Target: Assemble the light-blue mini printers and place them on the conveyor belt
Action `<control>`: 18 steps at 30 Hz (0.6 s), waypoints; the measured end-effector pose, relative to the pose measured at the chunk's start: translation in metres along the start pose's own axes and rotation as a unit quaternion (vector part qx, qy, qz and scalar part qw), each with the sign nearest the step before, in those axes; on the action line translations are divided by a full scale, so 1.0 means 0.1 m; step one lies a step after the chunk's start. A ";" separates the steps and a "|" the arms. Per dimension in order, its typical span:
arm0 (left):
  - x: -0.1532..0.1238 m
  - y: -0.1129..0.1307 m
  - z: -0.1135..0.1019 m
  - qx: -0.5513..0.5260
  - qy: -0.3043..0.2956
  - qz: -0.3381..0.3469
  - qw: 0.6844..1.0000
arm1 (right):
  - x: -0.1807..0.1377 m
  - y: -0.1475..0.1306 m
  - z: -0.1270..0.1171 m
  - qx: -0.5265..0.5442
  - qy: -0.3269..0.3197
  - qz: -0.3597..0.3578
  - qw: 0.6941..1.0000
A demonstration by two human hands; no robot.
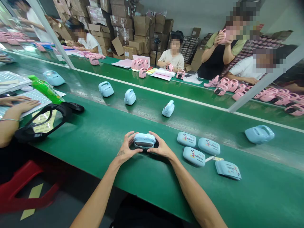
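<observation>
A light blue rounded plastic device with a top handle and a dark front strip stands on the green work surface, between my two hands. Curled around its left end is my left hand, fingers at the back and thumb low at the front. My right hand grips the opposite end in the same way. To the right lie light blue covers printed with a Mickey figure, and a small stack of similar covers. A thin white strip lies beside them.
More light blue devices sit spaced along the belt ahead. At the left are a green bottle, a black headset-like frame and a co-worker's hand. Other people handle pink devices across the line. A red stool stands below left.
</observation>
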State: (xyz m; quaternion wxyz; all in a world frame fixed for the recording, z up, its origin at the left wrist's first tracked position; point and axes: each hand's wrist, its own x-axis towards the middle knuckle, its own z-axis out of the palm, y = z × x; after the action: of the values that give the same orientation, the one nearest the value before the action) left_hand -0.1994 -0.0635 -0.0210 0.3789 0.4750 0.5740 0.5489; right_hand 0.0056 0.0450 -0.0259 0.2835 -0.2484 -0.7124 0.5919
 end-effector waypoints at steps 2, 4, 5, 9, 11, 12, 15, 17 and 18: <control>0.03 0.09 -0.02 -0.016 -0.025 -0.045 0.999 | -0.02 -0.03 0.02 0.003 0.017 -0.003 1.000; 0.04 0.14 -0.04 -0.028 -0.046 -0.073 0.996 | -0.04 -0.05 0.05 0.000 0.025 -0.004 1.000; 0.05 0.16 -0.05 -0.034 -0.051 -0.081 0.995 | -0.05 -0.05 0.06 -0.003 0.026 -0.006 1.000; 0.00 0.13 -0.04 -0.062 -0.037 -0.091 0.993 | -0.08 -0.01 0.14 -0.036 0.033 -0.031 0.998; -0.03 0.08 -0.03 -0.071 -0.031 -0.087 0.993 | -0.09 0.06 0.17 -0.061 0.045 -0.040 0.996; -0.04 0.05 -0.02 -0.070 -0.031 -0.085 0.993 | -0.10 0.11 0.19 -0.074 0.055 -0.038 0.995; -0.07 0.00 -0.05 -0.048 -0.030 -0.075 0.996 | -0.12 0.25 0.22 -0.098 0.071 -0.037 0.992; -0.10 0.01 -0.07 -0.021 -0.030 -0.067 0.997 | -0.14 0.34 0.23 -0.107 0.073 -0.040 0.991; -0.11 0.01 -0.07 -0.004 -0.030 -0.062 0.998 | -0.15 0.38 0.24 -0.112 0.075 -0.042 0.990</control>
State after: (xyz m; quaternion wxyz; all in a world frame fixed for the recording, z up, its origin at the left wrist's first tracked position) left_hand -0.2036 -0.0758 -0.0199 0.4313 0.4533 0.5881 0.5124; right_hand -0.0002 0.0245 -0.0681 0.3311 -0.2924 -0.7605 0.4759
